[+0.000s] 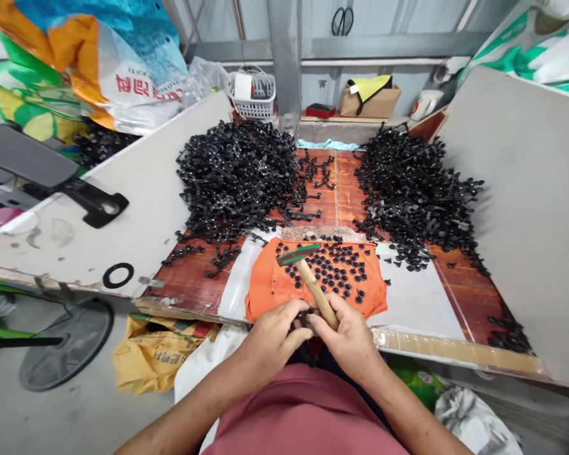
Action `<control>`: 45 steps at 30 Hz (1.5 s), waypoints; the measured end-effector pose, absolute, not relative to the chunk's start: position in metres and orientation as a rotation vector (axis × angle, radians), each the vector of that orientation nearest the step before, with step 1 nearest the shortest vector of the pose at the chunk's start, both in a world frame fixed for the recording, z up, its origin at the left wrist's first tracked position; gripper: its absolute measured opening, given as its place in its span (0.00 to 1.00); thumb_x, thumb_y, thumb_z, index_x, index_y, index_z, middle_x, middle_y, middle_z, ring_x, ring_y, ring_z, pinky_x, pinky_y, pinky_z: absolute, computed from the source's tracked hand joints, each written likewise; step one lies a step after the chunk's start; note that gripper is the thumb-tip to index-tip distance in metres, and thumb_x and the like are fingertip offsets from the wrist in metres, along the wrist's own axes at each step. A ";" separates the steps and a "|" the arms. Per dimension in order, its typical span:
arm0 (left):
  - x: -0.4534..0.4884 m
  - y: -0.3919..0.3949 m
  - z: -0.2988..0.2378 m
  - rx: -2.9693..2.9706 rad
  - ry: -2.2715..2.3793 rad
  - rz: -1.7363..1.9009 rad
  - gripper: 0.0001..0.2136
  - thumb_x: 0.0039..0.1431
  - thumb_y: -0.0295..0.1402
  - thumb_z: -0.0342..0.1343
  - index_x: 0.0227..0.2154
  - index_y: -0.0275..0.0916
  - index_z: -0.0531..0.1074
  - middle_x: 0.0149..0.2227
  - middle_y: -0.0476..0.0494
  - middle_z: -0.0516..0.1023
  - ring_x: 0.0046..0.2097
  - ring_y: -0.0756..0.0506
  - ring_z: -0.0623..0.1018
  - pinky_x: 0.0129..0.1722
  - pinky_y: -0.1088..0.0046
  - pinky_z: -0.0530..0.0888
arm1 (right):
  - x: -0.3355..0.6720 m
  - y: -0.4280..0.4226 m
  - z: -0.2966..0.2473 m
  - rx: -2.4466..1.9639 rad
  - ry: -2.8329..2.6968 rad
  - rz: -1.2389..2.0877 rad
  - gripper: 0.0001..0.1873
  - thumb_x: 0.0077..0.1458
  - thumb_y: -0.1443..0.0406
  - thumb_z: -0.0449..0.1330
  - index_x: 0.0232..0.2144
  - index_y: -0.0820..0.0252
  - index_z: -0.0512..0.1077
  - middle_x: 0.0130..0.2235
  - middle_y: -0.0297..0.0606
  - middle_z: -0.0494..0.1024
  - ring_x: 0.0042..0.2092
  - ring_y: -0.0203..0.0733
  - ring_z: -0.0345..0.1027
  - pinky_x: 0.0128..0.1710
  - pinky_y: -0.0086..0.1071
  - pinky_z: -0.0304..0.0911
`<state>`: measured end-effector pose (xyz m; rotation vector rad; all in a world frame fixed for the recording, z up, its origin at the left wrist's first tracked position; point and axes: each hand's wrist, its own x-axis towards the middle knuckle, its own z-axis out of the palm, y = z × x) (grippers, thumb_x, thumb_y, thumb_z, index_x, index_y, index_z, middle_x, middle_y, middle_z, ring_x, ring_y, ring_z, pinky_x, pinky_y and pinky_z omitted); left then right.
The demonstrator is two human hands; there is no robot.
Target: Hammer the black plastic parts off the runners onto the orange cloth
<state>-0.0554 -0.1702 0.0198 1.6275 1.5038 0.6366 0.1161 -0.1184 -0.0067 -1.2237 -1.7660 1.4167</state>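
My right hand [348, 335] is wrapped round the wooden handle of a small hammer [308, 272], whose green-taped head points up and left over an orange cloth [265, 287]. My left hand [275, 332] sits close beside it, fingers curled on a small black part [304, 316] between the two hands. Several small black round pieces [336, 268] lie scattered on the orange cloth just beyond my hands.
Two big heaps of black plastic parts lie on the wooden table, the left heap [239, 174] and the right heap [412, 189]. Grey boards [516, 189] wall both sides. A white basket [253, 95] stands at the back. Printed sacks [76, 63] and a fan base [66, 344] are on the left.
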 end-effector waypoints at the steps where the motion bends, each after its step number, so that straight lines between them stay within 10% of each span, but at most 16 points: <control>1: -0.055 -0.169 0.019 1.631 1.571 0.608 0.07 0.66 0.35 0.53 0.44 0.43 0.71 0.41 0.46 0.80 0.43 0.44 0.78 0.44 0.69 0.71 | 0.115 -0.117 -0.007 -1.231 -1.741 1.419 0.05 0.59 0.62 0.59 0.34 0.57 0.72 0.31 0.30 0.73 0.33 0.38 0.66 0.35 0.29 0.62; 18: -0.150 -0.057 -0.017 1.585 1.953 0.755 0.11 0.68 0.42 0.41 0.31 0.44 0.61 0.26 0.54 0.63 0.30 0.47 0.68 0.33 0.72 0.62 | 0.169 -0.066 0.005 -1.390 -1.967 1.306 0.19 0.68 0.56 0.54 0.55 0.57 0.74 0.33 0.32 0.75 0.33 0.40 0.69 0.34 0.29 0.63; 45: -0.144 -0.053 -0.020 1.641 2.073 0.562 0.10 0.70 0.37 0.41 0.34 0.44 0.62 0.28 0.49 0.71 0.32 0.44 0.75 0.35 0.71 0.65 | 0.165 -0.050 0.004 -1.398 -2.065 1.279 0.22 0.70 0.54 0.51 0.55 0.59 0.74 0.28 0.32 0.73 0.29 0.38 0.68 0.30 0.28 0.63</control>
